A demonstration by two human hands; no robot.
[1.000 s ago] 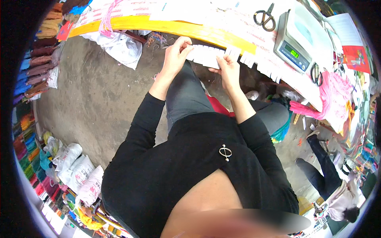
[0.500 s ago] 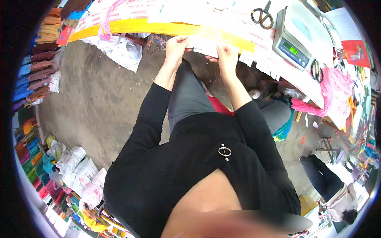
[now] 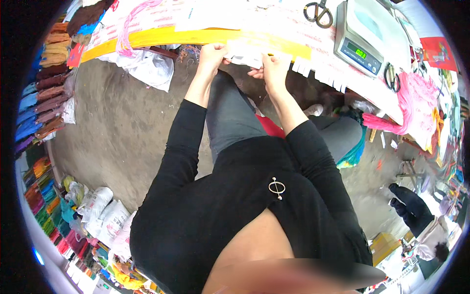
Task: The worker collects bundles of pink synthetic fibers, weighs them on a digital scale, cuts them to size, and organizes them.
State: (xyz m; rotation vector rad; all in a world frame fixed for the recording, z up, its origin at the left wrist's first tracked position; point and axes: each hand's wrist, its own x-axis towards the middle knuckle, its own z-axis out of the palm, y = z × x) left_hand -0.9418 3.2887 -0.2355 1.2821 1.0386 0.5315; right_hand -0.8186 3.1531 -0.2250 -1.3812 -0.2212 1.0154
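At the near edge of the table, a small white paper slip (image 3: 245, 57) stretches between my two hands. My left hand (image 3: 212, 60) pinches its left end, fingertips and thumb pressed together. The right end is gripped by my right hand (image 3: 275, 69), with the thumb on top and some fingers curled below. Behind the slip runs a yellow strip (image 3: 183, 36) along the table edge. Glare on the white surfaces blurs the slip's far outline, and I cannot tell whether it is folded.
Right of my hands stand a digital scale (image 3: 361, 53) and black scissors (image 3: 318, 13); a second pair (image 3: 391, 77) lies beside pink yarn (image 3: 409, 100). White paper tabs (image 3: 320, 78) hang off the edge. Coloured yarn bundles (image 3: 49, 100) line the left, above white sacks (image 3: 110, 215). Another person (image 3: 416, 208) is at lower right.
Both hands have shifted slightly left, still holding the slip. Its near side now tips downward more. The whole view has moved a little, and the person at lower right appears farther right.
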